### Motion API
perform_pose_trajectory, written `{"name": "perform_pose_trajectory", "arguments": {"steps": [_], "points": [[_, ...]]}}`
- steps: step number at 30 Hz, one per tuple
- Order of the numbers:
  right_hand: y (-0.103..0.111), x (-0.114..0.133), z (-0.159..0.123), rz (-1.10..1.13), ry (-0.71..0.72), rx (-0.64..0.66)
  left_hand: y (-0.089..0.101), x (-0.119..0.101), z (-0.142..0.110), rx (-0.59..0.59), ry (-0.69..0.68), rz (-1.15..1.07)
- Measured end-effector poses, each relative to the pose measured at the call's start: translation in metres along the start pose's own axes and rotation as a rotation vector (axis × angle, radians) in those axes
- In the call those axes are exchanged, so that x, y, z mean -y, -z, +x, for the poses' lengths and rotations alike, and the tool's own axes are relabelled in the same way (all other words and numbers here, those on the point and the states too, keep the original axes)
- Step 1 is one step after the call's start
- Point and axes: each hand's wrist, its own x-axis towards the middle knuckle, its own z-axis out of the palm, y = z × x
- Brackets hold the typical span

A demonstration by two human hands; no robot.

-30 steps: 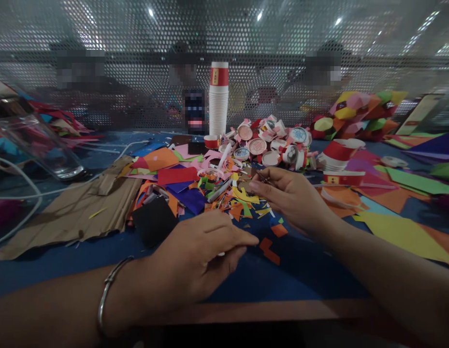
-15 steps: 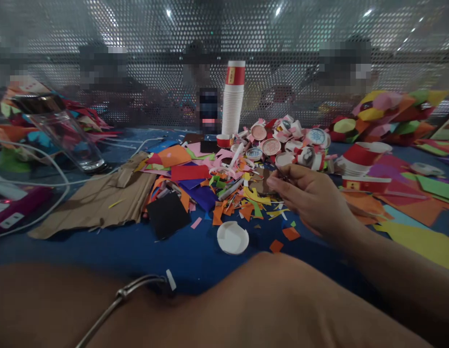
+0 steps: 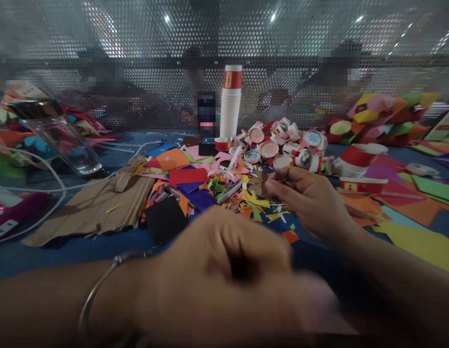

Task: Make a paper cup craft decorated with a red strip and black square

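Observation:
My left hand [image 3: 224,280], smeared by motion, fills the lower foreground close to the camera; its fingers look curled, but what they hold, if anything, is unclear. A metal bangle [image 3: 97,285] circles that wrist. Over the right side of the paper scraps [image 3: 251,197], my right hand [image 3: 311,198] pinches a small thin dark item [image 3: 282,181] between thumb and fingers; its kind is not clear. Beyond it lies a heap of cut paper-cup bottoms [image 3: 269,149]. An orange paper piece [image 3: 290,236] rests on the blue table [image 3: 119,251] below my right hand.
A tall stack of paper cups [image 3: 230,111] stands at the back. Cardboard [image 3: 90,208], a glass bottle [image 3: 68,140] and white cables lie left. Red-and-white cups [image 3: 354,162] and coloured sheets [image 3: 420,246] are right. People sit behind a perforated screen [image 3: 144,87].
My left hand moved down toward the camera, then rose partly back into view. A white paper disc seen half a second ago is now hidden. My right hand keeps its pinch.

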Motion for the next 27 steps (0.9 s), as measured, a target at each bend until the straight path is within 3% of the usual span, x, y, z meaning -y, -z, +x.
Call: {"name": "perform_pose_trajectory", "arguments": {"steps": [2,4,8,12,17,23,27], "points": [[0.0,0.001,0.001,-0.022,0.016,0.011,0.044,-0.02,0.056,-0.116,0.026,0.27],[0.0,0.0,0.001,-0.027,0.029,0.007,0.081,-0.021,0.094,-0.246,0.048,0.621],[-0.001,-0.001,0.001,-0.047,0.045,-0.003,0.123,0.014,0.115,-0.234,0.134,0.833],[-0.002,-0.001,0.002,-0.053,0.055,-0.008,0.134,0.044,0.111,-0.169,0.232,0.911],[-0.003,0.0,0.002,-0.081,0.049,0.017,0.141,0.047,0.119,-0.163,0.286,0.872],[-0.002,0.001,0.001,-0.071,0.061,0.025,0.151,0.037,0.118,-0.339,0.229,0.638],[-0.003,0.002,0.0,-0.054,0.054,0.045,0.137,0.022,0.114,-0.489,0.181,0.321]]}}
